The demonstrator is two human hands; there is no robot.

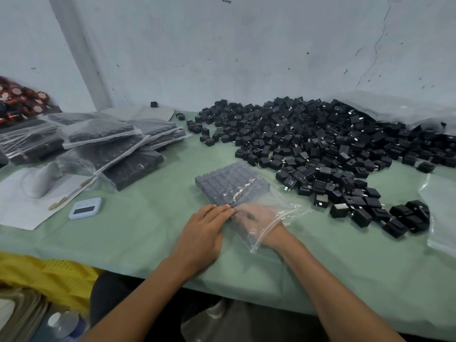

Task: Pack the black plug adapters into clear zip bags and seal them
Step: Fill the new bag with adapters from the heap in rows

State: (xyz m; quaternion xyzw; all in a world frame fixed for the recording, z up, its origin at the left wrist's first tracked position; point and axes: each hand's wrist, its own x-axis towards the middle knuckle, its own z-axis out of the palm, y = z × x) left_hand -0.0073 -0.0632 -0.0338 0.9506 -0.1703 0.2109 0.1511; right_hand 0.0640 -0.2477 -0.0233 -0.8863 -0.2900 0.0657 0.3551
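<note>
Seeing stack of filled bags [103,146] lying at far left of table [138,230]. Left hand [204,230] resting outside clear zip bag [246,193] at centre, fingers straight, pressing its side. Right hand [256,218] sitting inside bag mouth; grip unreadable to me through plastic. Packed block of adapters [229,181] filling bag's far end. Loose adapter pile [320,149] spreading at right.

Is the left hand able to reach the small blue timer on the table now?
Probably yes. The left hand only rests on the bag edge, and the green table between it and the timer looks free. The right hand is inside the bag.
</note>
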